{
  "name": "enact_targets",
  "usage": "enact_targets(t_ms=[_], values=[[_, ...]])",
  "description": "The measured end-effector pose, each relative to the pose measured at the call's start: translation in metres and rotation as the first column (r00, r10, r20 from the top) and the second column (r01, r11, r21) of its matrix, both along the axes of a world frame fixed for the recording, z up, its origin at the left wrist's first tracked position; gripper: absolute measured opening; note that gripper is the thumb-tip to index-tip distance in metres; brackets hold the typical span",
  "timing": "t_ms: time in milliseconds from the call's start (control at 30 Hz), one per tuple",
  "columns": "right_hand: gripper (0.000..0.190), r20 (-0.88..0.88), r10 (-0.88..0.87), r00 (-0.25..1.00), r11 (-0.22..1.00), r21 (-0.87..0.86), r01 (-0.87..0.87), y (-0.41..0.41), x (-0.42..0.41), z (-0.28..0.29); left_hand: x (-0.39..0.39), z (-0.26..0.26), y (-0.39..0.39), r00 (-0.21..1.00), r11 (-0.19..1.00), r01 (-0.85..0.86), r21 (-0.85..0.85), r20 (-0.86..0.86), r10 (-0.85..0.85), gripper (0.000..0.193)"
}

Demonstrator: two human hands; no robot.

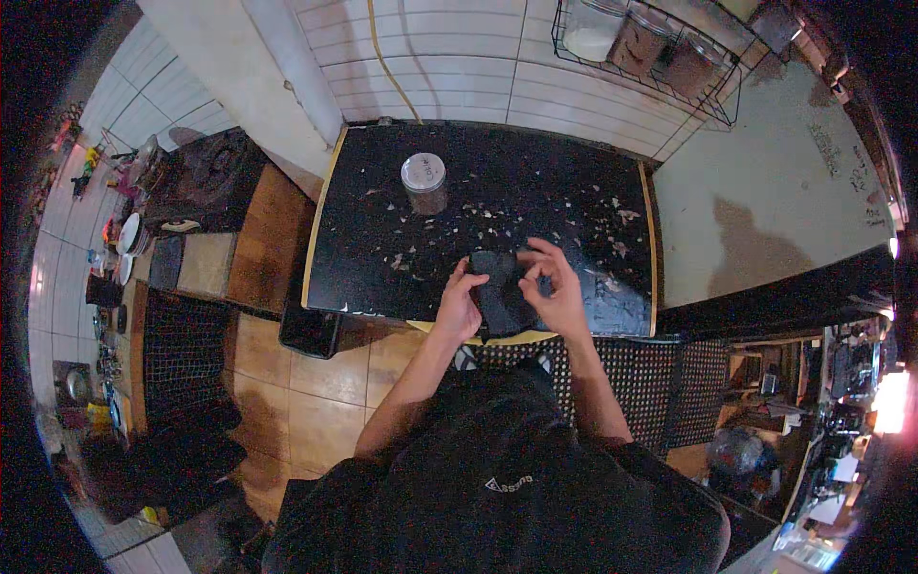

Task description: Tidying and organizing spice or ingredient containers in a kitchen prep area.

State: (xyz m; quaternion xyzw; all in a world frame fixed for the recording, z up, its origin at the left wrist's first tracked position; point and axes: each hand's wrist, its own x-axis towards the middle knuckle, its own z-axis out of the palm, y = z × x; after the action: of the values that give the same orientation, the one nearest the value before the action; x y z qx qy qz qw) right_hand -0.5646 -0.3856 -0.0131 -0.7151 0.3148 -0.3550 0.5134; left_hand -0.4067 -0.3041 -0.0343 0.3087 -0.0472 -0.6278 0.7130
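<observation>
Near the front edge of a black tabletop (358, 237), my left hand (461, 301) grips a dark, limp item (500, 294), possibly cloth or a pouch; its exact kind cannot be told. My right hand (554, 287) is at the item's right side, thumb and index finger bent close to each other; whether they pinch its edge is not clear. Behind my left hand stands a lidded jar (424, 184) with dark contents and writing on its lid. Small pale flakes or scraps (491, 215) lie scattered over the tabletop.
A wire rack (663, 79) with several jars hangs on the tiled wall at the upper right. A yellow rim (527, 337) shows below the front edge. A black bin (310, 328) stands by the front-left corner, and a cooking stove (208, 168) is farther left.
</observation>
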Motion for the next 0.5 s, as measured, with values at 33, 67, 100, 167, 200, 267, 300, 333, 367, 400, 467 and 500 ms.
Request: enact_targets(t_ms=[33,67,100,167,200,267,300,333,367,400,467,500], values=[[0.058,-0.04,0.04,0.998,0.983,-0.177,-0.046,0.0,0.0,0.002,0.0,-0.001,0.0,1.0,0.999,0.027,-0.039,0.011,-0.026,0.036],[0.058,-0.039,0.041,0.998,0.983,-0.177,-0.048,0.002,0.001,0.004,0.001,-0.003,0.0,1.0,0.999,0.025,-0.038,0.011,-0.025,0.036],[0.057,-0.122,-0.054,0.991,0.942,-0.336,0.01,0.008,0.005,0.016,0.0,0.001,0.001,0.999,0.999,0.026,-0.019,0.027,-0.026,0.037],[0.057,-0.187,-0.16,0.969,0.871,-0.489,0.05,0.008,0.004,0.016,-0.002,0.0,0.001,0.999,1.0,0.027,0.002,0.043,-0.028,0.038],[0.066,-0.151,-0.032,0.988,0.954,-0.3,-0.015,0.001,-0.003,0.009,-0.003,-0.002,-0.001,0.998,1.0,0.023,-0.017,0.058,-0.022,0.039],[0.076,-0.092,0.086,0.992,0.99,-0.1,-0.095,-0.006,-0.01,0.001,-0.004,-0.002,-0.002,0.997,0.999,0.022,-0.034,0.071,-0.019,0.041],[0.074,-0.116,0.1,0.988,0.995,0.028,-0.097,-0.006,-0.011,0.002,-0.005,0.0,-0.001,0.997,0.999,0.038,-0.036,0.062,-0.036,0.042],[0.072,-0.137,0.116,0.984,0.983,0.156,-0.094,-0.006,-0.011,0.002,-0.006,0.001,-0.001,0.997,0.998,0.054,-0.038,0.054,-0.052,0.043],[0.072,-0.137,0.113,0.984,0.983,0.156,-0.091,-0.005,-0.011,0.002,-0.006,-0.002,-0.002,0.997,0.998,0.057,-0.037,0.054,-0.055,0.043],[0.072,-0.082,0.11,0.991,0.991,-0.069,-0.115,-0.001,-0.005,0.012,-0.006,-0.005,-0.001,0.995,0.998,0.044,-0.038,0.09,-0.041,0.044],[0.072,-0.026,0.119,0.993,0.949,-0.29,-0.121,0.005,-0.001,0.023,-0.005,-0.011,0.002,0.992,0.999,0.031,-0.038,0.126,-0.026,0.045],[0.072,-0.131,0.05,0.99,0.915,-0.392,-0.098,0.006,-0.002,0.026,-0.005,-0.011,0.002,0.989,0.998,0.043,-0.038,0.144,-0.037,0.045]])
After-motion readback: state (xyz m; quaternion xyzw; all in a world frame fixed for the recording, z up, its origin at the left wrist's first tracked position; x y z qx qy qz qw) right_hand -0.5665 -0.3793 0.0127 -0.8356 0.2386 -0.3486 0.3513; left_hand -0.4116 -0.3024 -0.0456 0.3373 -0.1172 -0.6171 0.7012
